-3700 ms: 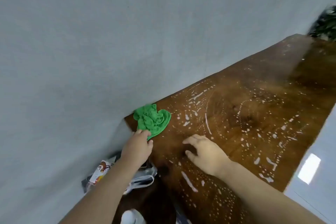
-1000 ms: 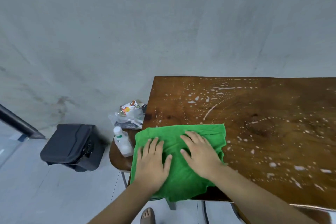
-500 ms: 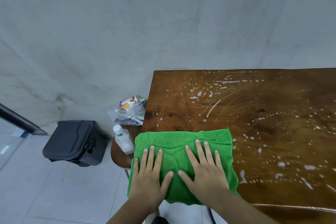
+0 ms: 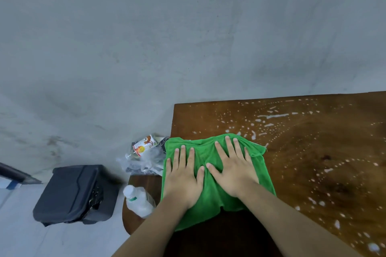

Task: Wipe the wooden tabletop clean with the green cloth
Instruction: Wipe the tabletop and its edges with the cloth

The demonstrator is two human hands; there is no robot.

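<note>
The green cloth [image 4: 211, 198] lies spread at the left end of the wooden tabletop [image 4: 313, 152], its near edge hanging over the table's left side. My left hand [image 4: 183, 175] and my right hand [image 4: 231, 171] press flat on it side by side, fingers spread, not gripping. The cloth's far edge is bunched under my fingertips. White wet splashes [image 4: 269, 117] dot the wood beyond and to the right of the cloth.
A grey wall runs along the table's far edge. Left of the table, a low round wooden stool [image 4: 133, 223] carries a plastic bottle [image 4: 139, 200] and a clear bag with a carton [image 4: 144, 152]. A black case [image 4: 75, 194] sits on the floor.
Both hands have pushed the cloth away from me across the left end of the table, toward the far edge. Its far edge has wrinkled up.
</note>
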